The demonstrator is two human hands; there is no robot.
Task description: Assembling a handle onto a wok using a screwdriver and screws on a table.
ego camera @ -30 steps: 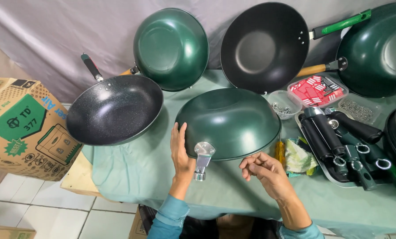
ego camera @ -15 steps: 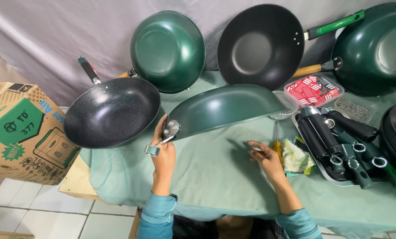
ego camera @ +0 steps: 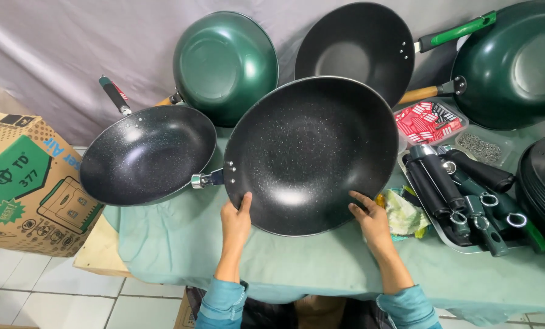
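Note:
I hold a wok pan [ego camera: 309, 152] with a black speckled inside and a green outside, tilted up so its inside faces me. A bare metal handle stub [ego camera: 204, 179] sticks out at its left. My left hand [ego camera: 236, 222] grips the lower left rim, thumb on the inside. My right hand [ego camera: 370, 219] grips the lower right rim. The pan's bottom edge is just above the pale green tablecloth [ego camera: 321, 274].
A finished black wok with a handle [ego camera: 144, 155] lies to the left. Three more woks [ego camera: 227, 64] lean on the grey backdrop. A tray of black handles [ego camera: 461, 195], a red-and-white packet tray [ego camera: 428, 122], a rag [ego camera: 403, 213] and stacked pans [ego camera: 544, 176] sit right. A cardboard box [ego camera: 22, 176] stands left.
The pan lay upside down on the cloth with my left hand at its stub. I lifted its edge and turned it over, and both hands now hold the rim.

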